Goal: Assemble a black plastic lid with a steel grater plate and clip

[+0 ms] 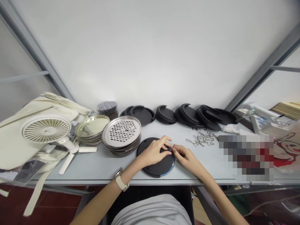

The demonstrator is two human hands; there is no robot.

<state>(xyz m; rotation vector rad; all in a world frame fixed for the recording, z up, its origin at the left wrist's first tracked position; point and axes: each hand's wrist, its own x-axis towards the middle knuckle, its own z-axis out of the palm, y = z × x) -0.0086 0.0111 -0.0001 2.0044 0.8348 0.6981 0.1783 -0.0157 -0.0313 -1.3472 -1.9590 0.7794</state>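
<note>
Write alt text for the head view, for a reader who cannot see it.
The left hand and right hand pinch a small clip at the edge of a black disc on a grey table. Behind lie loose clips, stacked perforated plates, gold plates and more discs.

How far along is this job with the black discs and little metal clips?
Done: no finished pile that I can tell apart. In hand: left hand and right hand pinch a small clip at the edge of one black disc. Left, probably: the clip pile and the spare discs along the wall.
</note>
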